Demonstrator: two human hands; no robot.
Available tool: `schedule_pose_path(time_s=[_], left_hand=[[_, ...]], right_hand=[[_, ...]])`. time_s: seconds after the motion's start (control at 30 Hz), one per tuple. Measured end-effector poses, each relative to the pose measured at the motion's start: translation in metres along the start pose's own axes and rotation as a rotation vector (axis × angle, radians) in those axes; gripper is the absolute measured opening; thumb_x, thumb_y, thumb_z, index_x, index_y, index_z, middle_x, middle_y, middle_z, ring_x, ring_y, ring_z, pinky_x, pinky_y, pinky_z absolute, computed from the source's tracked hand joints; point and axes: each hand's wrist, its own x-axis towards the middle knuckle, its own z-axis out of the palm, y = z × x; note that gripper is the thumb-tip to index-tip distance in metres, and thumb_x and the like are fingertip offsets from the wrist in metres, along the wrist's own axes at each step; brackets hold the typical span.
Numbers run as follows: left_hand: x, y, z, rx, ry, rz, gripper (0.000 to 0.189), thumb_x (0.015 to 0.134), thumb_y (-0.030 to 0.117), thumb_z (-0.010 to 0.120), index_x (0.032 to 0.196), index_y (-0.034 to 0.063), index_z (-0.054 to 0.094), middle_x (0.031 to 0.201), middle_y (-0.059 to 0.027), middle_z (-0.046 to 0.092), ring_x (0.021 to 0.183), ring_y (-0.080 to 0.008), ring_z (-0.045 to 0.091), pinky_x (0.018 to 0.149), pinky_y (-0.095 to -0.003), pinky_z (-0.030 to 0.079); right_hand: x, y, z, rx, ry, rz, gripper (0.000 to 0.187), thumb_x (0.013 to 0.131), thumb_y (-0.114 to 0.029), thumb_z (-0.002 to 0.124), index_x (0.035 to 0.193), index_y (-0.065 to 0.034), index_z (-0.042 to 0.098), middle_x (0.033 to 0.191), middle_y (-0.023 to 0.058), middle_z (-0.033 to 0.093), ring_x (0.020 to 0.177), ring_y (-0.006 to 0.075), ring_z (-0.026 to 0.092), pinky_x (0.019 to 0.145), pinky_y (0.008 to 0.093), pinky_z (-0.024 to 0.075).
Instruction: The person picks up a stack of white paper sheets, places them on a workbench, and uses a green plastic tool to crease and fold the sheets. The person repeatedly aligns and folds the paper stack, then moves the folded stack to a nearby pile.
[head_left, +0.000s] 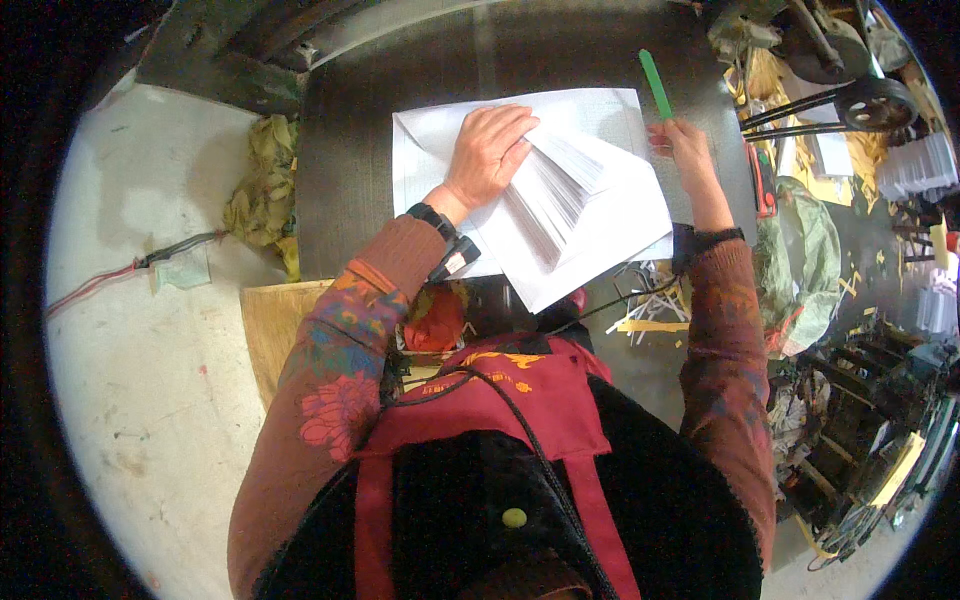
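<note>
A thick stack of white paper sheets (622, 217) lies at an angle on a dark table, its upper sheets bent and fanned so that many edges show. My left hand (491, 150) rests on the bent part of the stack, fingers close together; whether it pinches sheets is unclear. More white printed sheets (600, 112) lie flat beneath. To the right of the paper, my right hand (682, 146) holds a flat green strip-like tool (655, 84), which points away from me over the table.
The dark tabletop (345, 180) borders a pale wall or floor on the left. A crumpled greenish sack (262, 187) is at its left edge. At the right are a machine pulley with belts (874, 105), a green woven bag (806, 262) and paper scraps (649, 315).
</note>
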Motion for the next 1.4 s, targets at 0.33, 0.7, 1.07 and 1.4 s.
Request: schedule_pose_path(time_s=[0.33,0.7,1.07,1.4], left_hand=[[0.004,-0.002,0.001,0.006,-0.085,-0.064,0.030,0.086,0.023,0.048,0.109,0.0058,0.058,0.125,-0.0125,0.054,0.115,-0.0279,0.049,0.098,-0.0423,0.032],[0.005,-0.005,0.005,0.008,-0.206,-0.139,0.033,0.086,0.021,0.042,0.113,0.0043,0.052,0.139,-0.0096,0.043,0.128,-0.0252,0.040,0.106,-0.0444,0.024],[0.002,-0.009,0.005,-0.019,-0.181,-0.119,0.036,0.087,0.023,0.043,0.115,0.0038,0.053,0.138,-0.0104,0.045,0.127,-0.0251,0.041,0.105,-0.0446,0.024],[0.002,-0.008,0.004,-0.037,-0.150,-0.109,0.037,0.085,0.024,0.044,0.114,0.0031,0.055,0.124,-0.0136,0.054,0.121,-0.0290,0.046,0.101,-0.0434,0.030]], right_hand=[[0.029,0.007,0.019,0.439,0.029,0.228,0.020,0.096,-0.022,0.044,0.088,-0.0073,0.055,0.083,0.0033,0.057,0.073,0.0150,0.051,0.067,0.0295,0.0420],[-0.019,-0.028,0.042,0.403,-0.300,-0.044,0.022,0.098,-0.023,0.042,0.086,-0.0084,0.052,0.093,0.0054,0.059,0.094,0.0167,0.049,0.092,0.0301,0.0344],[-0.012,-0.018,0.039,0.499,-0.273,-0.023,0.022,0.097,-0.027,0.046,0.085,-0.0109,0.054,0.092,0.0054,0.063,0.087,0.0150,0.054,0.080,0.0311,0.0420],[-0.009,-0.010,0.039,0.472,-0.229,-0.003,0.021,0.097,-0.024,0.046,0.086,-0.0078,0.054,0.090,0.0016,0.054,0.095,0.0125,0.049,0.087,0.0271,0.0372]])
